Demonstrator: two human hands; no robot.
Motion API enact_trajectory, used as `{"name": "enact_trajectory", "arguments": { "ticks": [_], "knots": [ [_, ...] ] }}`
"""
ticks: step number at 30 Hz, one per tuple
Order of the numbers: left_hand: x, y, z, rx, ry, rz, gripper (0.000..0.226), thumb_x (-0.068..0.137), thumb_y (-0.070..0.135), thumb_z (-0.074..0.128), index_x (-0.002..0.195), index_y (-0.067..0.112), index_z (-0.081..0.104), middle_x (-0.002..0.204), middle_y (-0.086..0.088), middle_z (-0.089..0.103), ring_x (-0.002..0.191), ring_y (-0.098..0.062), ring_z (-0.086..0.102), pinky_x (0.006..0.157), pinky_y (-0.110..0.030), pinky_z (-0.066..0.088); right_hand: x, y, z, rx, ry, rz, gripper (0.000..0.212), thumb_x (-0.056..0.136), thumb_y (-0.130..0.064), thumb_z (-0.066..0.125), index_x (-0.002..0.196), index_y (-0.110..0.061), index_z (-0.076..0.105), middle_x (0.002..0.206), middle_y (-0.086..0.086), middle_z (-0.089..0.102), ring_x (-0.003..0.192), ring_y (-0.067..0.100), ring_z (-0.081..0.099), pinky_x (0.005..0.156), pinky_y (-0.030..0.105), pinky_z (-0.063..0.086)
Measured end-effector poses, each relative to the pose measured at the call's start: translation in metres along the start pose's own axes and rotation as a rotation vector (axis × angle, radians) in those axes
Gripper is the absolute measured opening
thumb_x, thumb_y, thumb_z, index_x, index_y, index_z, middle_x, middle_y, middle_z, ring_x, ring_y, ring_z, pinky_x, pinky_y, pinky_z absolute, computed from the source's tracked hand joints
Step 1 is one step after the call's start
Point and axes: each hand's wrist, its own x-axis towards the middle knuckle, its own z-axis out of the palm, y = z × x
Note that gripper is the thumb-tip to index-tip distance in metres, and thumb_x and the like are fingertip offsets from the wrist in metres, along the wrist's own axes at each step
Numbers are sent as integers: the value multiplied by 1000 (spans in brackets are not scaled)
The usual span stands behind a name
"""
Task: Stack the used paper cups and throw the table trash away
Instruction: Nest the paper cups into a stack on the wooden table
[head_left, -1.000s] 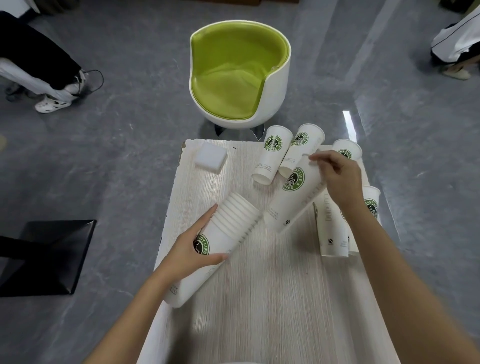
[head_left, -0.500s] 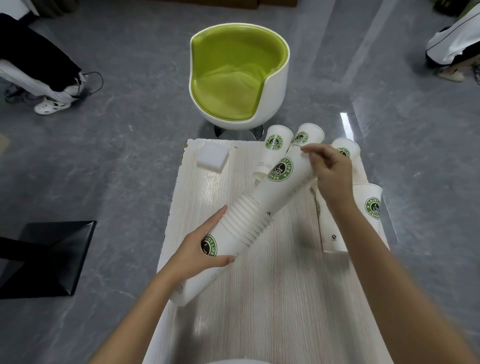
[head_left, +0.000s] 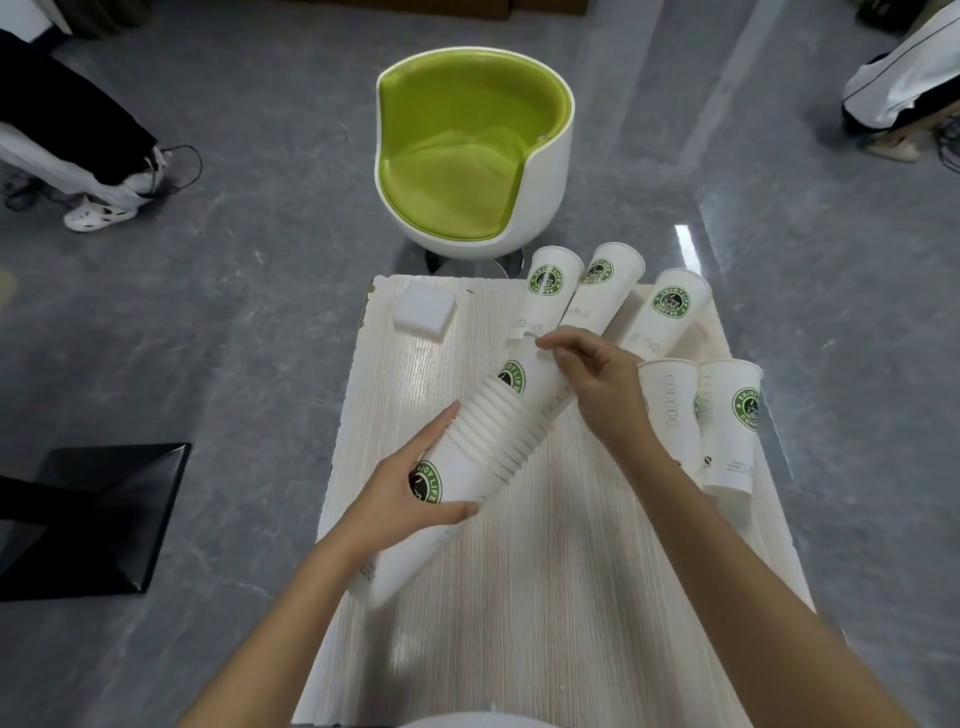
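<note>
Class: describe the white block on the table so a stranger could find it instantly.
Find the green chair; the table stands before it. At the table's far left corner lies the block, flat, square, plain, unlike the tall cups.

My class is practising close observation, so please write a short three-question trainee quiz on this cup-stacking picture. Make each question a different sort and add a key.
1. True or false: the stack of cups stands upright on the table.
2. What lies near the table's far left corner? A) a white square pad B) a spoon C) a lid
3. Which hand holds the cup sitting in the stack's open end?

Key: 1 false: it is held slanted, gripped by the left hand. 2 A. 3 the right hand.
</note>
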Motion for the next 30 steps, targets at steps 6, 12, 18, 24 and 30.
{"name": "enact_trajectory", "arguments": {
  "ticks": [6, 12, 18, 24, 30],
  "knots": [
    [0, 1, 2, -15, -9, -2, 103, 69, 25, 88, 148, 48, 27, 140, 40, 40, 127, 16, 41, 94, 0, 35, -10, 1, 6, 4, -48, 31, 25, 92, 0, 53, 91, -19, 69, 95, -13, 68, 94, -3, 61, 83, 12, 43],
    [0, 3, 5, -28, -10, -1, 102, 68, 27, 88, 148, 48, 28, 139, 40, 41, 126, 17, 41, 94, 0, 34, -17, 1, 12, 3, -79, 48, 25, 93, -3, 54, 88, -23, 69, 94, -10, 68, 91, 3, 62, 80, 15, 46],
    [3, 8, 10, -35, -2, 2, 102, 68, 26, 89, 148, 46, 29, 137, 41, 43, 124, 18, 43, 93, 0, 36, -25, 3, 14, -6, -72, 65, 24, 93, -7, 54, 90, -26, 69, 95, -5, 71, 93, 10, 65, 81, 22, 48],
    [8, 14, 17, -47, -15, -1, 101, 68, 24, 89, 148, 46, 30, 139, 35, 45, 122, 16, 46, 91, -3, 40, -29, -1, 9, 28, -18, 89, 23, 92, -5, 55, 91, -22, 70, 98, -5, 71, 93, 4, 64, 79, 15, 46],
    [13, 18, 24, -59, -34, -2, 101, 68, 22, 89, 148, 45, 31, 139, 34, 46, 124, 13, 46, 96, -7, 41, -29, -2, -2, 32, -16, 120, 19, 92, -4, 55, 95, -14, 71, 94, -8, 70, 82, -8, 60, 68, 6, 43]
  ]
}}
